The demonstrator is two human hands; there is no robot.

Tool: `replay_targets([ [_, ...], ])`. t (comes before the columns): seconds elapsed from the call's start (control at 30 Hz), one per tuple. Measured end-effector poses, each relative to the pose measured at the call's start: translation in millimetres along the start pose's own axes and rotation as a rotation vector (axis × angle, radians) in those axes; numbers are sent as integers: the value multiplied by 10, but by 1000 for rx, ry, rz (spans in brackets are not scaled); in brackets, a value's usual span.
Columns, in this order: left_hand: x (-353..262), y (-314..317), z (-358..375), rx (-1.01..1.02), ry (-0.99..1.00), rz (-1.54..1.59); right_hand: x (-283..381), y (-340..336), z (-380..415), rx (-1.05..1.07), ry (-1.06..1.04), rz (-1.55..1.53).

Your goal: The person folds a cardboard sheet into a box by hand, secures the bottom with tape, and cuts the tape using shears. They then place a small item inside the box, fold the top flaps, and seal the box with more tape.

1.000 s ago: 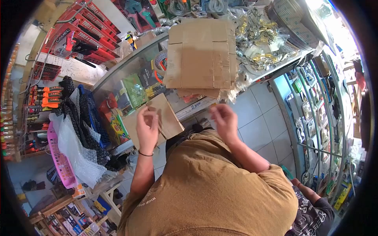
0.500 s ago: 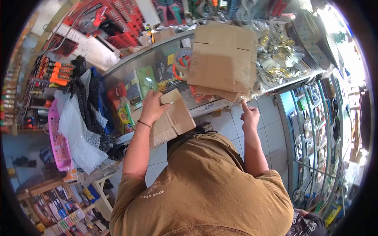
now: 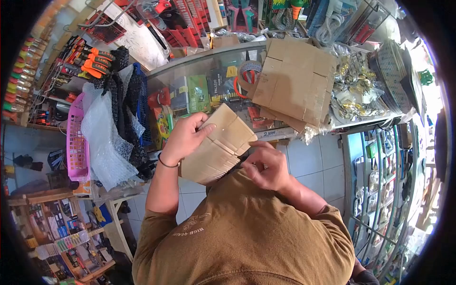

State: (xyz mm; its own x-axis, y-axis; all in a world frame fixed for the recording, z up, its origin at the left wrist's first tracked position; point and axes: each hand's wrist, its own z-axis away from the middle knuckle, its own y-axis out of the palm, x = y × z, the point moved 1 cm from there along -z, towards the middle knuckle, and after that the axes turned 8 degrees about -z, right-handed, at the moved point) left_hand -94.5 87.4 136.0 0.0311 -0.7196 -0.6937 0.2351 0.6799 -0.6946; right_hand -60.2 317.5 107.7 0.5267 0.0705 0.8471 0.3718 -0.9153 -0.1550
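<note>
A folded piece of brown cardboard (image 3: 209, 156), creased across its middle, is held tilted in front of my body over the near edge of the counter. My left hand (image 3: 186, 138) grips its upper left edge, thumb across the top face. At its right corner is my right hand (image 3: 268, 165), fingers curled and the index fingertip right at the corner; I cannot tell what these fingers hold. Beyond it, a stack of flattened cardboard (image 3: 294, 83) lies on the glass counter (image 3: 166, 71), with a tape roll (image 3: 248, 73) and orange-handled scissors (image 3: 239, 86) at its left side.
Shiny small plastic packets (image 3: 354, 80) lie right of the stack. A pink basket (image 3: 77, 142) and bubble wrap (image 3: 104, 137) are at the left. Packaged tools hang along the back. A glass display case (image 3: 375, 180) stands at the right, above the tiled floor (image 3: 308, 161).
My right hand has moved from beside the cardboard stack, left and toward my body, to the held cardboard's corner. My left hand has lifted and tilted that piece. The view has shifted.
</note>
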Motion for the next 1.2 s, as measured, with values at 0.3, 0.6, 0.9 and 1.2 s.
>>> replay_targets([
  [0.3,-240,-55,418,-26,25,157,51,234,-310,180,-345,-21],
  [0.6,-289,-98,519,-99,65,-28,108,384,-305,235,-406,115],
  [0.9,-149,-81,464,-176,60,102,121,362,-221,138,-253,-53],
  [1.2,-109,-24,541,-296,111,394,67,452,-300,-262,242,-1105],
])
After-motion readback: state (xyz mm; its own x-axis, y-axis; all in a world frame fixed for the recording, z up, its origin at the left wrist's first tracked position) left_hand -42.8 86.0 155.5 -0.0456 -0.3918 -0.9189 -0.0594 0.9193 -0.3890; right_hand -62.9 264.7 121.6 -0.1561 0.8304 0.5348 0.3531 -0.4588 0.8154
